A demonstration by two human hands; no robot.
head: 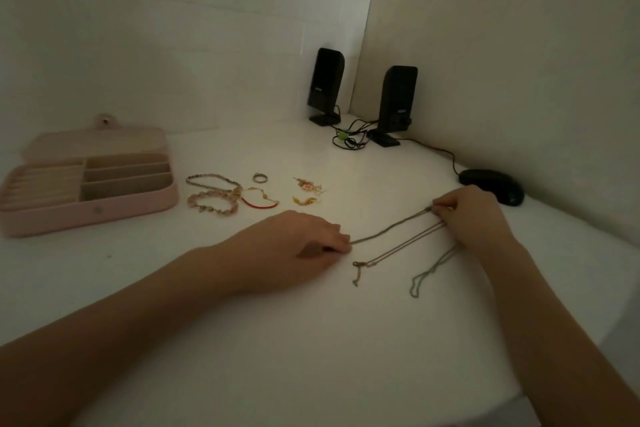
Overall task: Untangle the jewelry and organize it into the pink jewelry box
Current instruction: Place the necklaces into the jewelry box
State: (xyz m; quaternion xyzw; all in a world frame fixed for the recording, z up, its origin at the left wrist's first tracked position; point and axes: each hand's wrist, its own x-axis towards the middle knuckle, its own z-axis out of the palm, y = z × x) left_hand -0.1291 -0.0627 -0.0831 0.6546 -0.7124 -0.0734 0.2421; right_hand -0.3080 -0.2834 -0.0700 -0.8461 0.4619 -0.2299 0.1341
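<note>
Both hands lay mid-frame: the left hand (304, 246) and right hand (474, 215) each pinched thin metal chains (391, 229) (partly tangled). At left, the open pink jewelry box (104, 208) showed bare beige compartments.

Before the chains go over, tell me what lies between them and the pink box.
The chains, held by the left hand and right hand, have the bracelets, the ring and the earrings lying on the table between them and the open pink jewelry box. Lifted over, nothing blocks them.
</note>
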